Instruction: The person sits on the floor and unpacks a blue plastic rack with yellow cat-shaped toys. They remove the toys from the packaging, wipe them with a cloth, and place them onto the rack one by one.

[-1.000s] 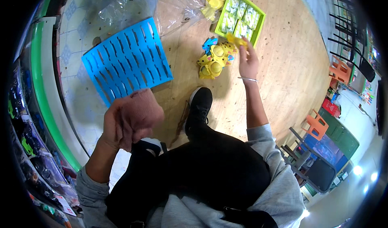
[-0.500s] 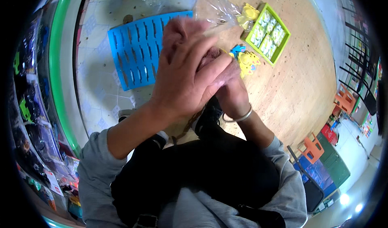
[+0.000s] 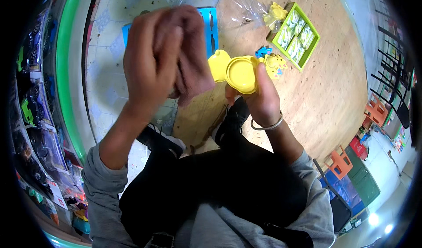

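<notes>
Cloth (image 3: 195, 63) farther left, yellow toy (image 3: 241, 75) in view

Looks like a shop: many packaged toys (image 3: 28, 109).

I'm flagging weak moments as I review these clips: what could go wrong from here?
1. The right hand grips the yellow toy near one end, so a push on its free end might twist it loose.
2. The brownish-pink cloth in the left hand is loosely bunched close to that free end; a fold could snag on it.
3. If dropped, the toy might land on the wooden surface and pick up its dark specks.
</notes>
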`<state>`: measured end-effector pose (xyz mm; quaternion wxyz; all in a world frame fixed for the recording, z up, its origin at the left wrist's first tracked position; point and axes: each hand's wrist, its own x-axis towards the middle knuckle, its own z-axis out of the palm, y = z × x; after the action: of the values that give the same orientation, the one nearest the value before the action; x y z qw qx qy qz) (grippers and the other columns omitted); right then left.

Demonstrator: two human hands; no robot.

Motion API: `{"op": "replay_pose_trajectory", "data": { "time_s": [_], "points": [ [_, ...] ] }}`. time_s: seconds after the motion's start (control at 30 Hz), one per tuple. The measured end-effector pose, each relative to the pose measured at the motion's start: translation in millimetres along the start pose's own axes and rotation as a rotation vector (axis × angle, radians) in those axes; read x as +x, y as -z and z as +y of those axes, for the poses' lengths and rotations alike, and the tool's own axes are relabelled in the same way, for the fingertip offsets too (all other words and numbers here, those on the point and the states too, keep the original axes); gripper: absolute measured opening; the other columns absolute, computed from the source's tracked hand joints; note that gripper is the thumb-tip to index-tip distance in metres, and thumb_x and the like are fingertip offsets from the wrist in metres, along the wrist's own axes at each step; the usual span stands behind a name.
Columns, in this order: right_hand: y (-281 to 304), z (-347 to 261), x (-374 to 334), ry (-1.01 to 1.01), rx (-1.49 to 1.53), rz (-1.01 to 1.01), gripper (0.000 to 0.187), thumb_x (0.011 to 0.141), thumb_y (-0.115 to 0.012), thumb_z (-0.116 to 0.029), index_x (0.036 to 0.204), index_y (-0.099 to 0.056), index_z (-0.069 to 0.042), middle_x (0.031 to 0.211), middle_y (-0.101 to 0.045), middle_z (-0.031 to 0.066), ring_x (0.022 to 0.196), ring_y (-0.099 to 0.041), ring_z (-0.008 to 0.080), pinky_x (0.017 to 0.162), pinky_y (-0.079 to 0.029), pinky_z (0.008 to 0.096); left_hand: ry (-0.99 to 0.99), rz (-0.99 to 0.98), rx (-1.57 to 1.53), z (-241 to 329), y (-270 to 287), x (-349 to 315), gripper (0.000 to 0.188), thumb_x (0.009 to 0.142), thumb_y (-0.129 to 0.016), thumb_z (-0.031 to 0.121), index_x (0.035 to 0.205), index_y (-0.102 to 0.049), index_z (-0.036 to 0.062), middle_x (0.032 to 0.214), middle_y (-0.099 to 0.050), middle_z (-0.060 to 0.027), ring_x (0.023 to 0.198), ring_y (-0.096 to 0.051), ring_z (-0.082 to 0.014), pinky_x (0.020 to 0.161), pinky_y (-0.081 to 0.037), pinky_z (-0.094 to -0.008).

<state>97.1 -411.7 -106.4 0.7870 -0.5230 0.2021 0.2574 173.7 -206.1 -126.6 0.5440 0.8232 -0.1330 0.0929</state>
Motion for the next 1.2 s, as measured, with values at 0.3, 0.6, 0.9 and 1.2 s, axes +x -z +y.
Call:
{"op": "replay_pose_trajectory", "data": {
  "time_s": [0.3, 0.6, 0.9, 1.2],
  "points": [
    [-23.2, -3.8, 8.6, 0.022, 0.169, 0.09, 0.057, 0.099, -0.021, -0.051, 0.118, -0.049, -0.005, 0.108, -0.059, 0.0115, 0.095, -0.06, 0.0183, 0.086, -0.047, 0.0326, -0.109, -0.271, 0.082, 50.4, -34.7, -22.2, 0.022, 0.074, -0.069, 0.01, 0.095, -0.063, 0.0072, 0.098, -0.057, -0.0057, 0.083, -0.059, -0.0236, 0.07, -0.048, -0.0327],
    [-11.9, -23.5, 10.9, -0.079, 0.269, 0.044, 0.058, 0.099, -0.023, -0.05, 0.105, -0.056, -0.001, 0.089, -0.063, 0.0103, 0.076, -0.06, 0.0169, 0.063, -0.046, 0.0292, -0.351, -0.507, 0.123, 41.1, -8.5, -18.2, 0.023, 0.074, -0.071, 0.015, 0.096, -0.068, 0.0171, 0.099, -0.056, -0.0018, 0.082, -0.058, -0.0176, 0.073, -0.049, -0.0316],
    [-14.6, -28.9, 6.2, -0.006, 0.235, 0.068, 0.056, 0.098, -0.025, -0.051, 0.112, -0.051, -0.003, 0.09, -0.059, 0.0072, 0.066, -0.051, 0.0144, 0.052, -0.036, 0.0268, 0.025, -0.228, -0.066, 9.5, 19.6, -4.2, 0.023, 0.08, -0.062, 0.002, 0.103, -0.062, 0.0049, 0.111, -0.05, -0.0084, 0.089, -0.062, -0.0218, 0.077, -0.052, -0.0301],
    [-17.1, -29.4, 8.1, -0.013, 0.25, 0.003, 0.051, 0.1, -0.025, -0.046, 0.119, -0.05, -0.006, 0.111, -0.06, 0.0086, 0.1, -0.06, 0.0177, 0.076, -0.049, 0.029, -0.209, -0.25, 0.067, 40.7, -12.4, 0.3, 0.028, 0.075, -0.068, 0.004, 0.102, -0.067, 0.0083, 0.099, -0.053, -0.0096, 0.082, -0.057, -0.0209, 0.068, -0.047, -0.0281]
  ]
}}
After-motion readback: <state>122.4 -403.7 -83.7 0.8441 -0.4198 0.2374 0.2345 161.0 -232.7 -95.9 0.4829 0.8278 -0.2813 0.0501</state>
